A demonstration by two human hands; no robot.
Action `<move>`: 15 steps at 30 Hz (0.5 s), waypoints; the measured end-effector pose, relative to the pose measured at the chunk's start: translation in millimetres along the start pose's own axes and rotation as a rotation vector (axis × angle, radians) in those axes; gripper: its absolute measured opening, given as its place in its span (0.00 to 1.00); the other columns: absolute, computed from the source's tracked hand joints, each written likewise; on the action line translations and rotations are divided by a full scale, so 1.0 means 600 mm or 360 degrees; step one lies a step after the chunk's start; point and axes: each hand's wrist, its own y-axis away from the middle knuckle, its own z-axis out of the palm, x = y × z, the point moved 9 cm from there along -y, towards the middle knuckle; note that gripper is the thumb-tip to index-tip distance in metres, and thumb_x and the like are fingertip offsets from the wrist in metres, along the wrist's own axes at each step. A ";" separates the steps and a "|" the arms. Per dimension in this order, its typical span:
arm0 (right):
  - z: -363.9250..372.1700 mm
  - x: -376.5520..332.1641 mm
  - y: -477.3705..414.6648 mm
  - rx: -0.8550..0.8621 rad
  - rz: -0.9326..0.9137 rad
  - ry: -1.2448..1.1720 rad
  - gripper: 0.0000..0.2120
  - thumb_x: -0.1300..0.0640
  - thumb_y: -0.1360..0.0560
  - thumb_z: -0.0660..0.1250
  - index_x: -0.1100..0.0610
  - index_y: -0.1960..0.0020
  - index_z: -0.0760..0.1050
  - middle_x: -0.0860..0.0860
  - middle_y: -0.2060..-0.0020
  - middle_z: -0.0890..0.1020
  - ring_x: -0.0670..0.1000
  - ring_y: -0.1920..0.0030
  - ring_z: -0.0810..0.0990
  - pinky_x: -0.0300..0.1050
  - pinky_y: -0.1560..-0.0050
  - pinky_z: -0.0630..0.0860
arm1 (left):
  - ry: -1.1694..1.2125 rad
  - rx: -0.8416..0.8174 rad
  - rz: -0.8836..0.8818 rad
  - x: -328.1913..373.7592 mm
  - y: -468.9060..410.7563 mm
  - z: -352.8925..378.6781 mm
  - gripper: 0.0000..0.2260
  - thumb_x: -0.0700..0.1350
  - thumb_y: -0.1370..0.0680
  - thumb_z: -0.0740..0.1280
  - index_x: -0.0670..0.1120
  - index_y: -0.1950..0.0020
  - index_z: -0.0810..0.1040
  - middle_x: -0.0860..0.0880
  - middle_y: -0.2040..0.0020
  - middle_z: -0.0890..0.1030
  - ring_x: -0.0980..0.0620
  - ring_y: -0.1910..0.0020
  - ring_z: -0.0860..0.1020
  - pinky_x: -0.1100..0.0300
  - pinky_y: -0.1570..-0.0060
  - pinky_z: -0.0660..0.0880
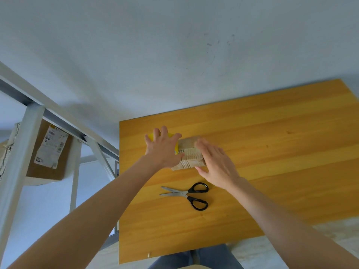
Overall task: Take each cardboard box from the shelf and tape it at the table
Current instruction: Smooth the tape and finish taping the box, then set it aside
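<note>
At far left, a white metal shelf [27,133] rises at a slant. A cardboard box [38,169] sits on it, with a white printed label [51,147] on the side facing you. Something knitted or woven shows at the very edge of the view, too cut off to identify.

To the right of the shelf stands an orange wooden table [272,152], set against a pale wall [174,55].

Your left hand [163,148] reaches to the far left part of the table and lies palm down over a yellow dispenser [151,137]. The fingers are spread wide and the thumb points right. The fingertips bend over the dispenser's far edge, but you cannot tell whether the hand grips it or only rests on it. A small metal part shows just under the heel of the hand, touching the next item.

Just to the right lies a small box [189,152], flat on the table between your two hands. Pale bands cross it near the middle.

Your right hand [215,164] is at the small box's right end, palm facing left, fingers straight and close together, holding nothing. It is slightly blurred, and you cannot tell whether it touches the small box.

Nearer to you, between your forearms, black-handled scissors [186,195] lie on the table, blades parted and pointing left, apart from the small box.

At the bottom edge, your blue jeans [209,257] show below the table.
</note>
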 end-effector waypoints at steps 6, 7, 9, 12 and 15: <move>0.082 -0.050 0.080 -0.0219 -0.0326 0.0157 0.15 0.57 0.31 0.77 0.60 0.47 0.78 0.54 0.51 0.81 0.52 0.54 0.82 0.45 0.53 0.80 | 0.0024 0.0012 -0.0043 -0.002 -0.002 0.002 0.25 0.61 0.21 0.59 0.56 0.26 0.59 0.42 0.30 0.59 0.37 0.30 0.57 0.36 0.34 0.62; 0.106 -0.049 0.092 -0.0388 -0.0283 0.0173 0.16 0.55 0.27 0.73 0.61 0.43 0.76 0.55 0.46 0.79 0.54 0.48 0.81 0.47 0.48 0.78 | 0.0028 0.0009 -0.0045 -0.003 -0.001 0.002 0.25 0.60 0.21 0.59 0.56 0.26 0.59 0.42 0.29 0.59 0.37 0.30 0.57 0.36 0.34 0.62; 0.143 -0.043 0.111 -0.0629 -0.0193 0.0232 0.20 0.51 0.20 0.64 0.62 0.32 0.69 0.57 0.35 0.71 0.56 0.36 0.73 0.49 0.36 0.71 | 0.0026 0.0015 -0.0039 -0.005 0.001 0.003 0.24 0.60 0.20 0.59 0.56 0.26 0.59 0.41 0.30 0.59 0.37 0.30 0.57 0.36 0.34 0.63; 0.167 -0.041 0.120 -0.0788 -0.0085 0.0288 0.24 0.51 0.19 0.61 0.61 0.27 0.62 0.57 0.30 0.65 0.57 0.31 0.66 0.49 0.31 0.64 | 0.0028 0.0037 -0.0028 -0.009 0.005 0.005 0.25 0.60 0.20 0.59 0.56 0.25 0.59 0.41 0.30 0.59 0.37 0.30 0.58 0.36 0.34 0.63; 0.181 -0.046 0.114 -0.0835 -0.0047 0.0341 0.24 0.52 0.19 0.62 0.61 0.28 0.62 0.58 0.31 0.66 0.57 0.31 0.66 0.50 0.32 0.64 | 0.0034 0.0038 -0.0023 -0.013 0.008 0.007 0.26 0.61 0.21 0.59 0.56 0.25 0.58 0.42 0.30 0.60 0.38 0.31 0.58 0.37 0.34 0.63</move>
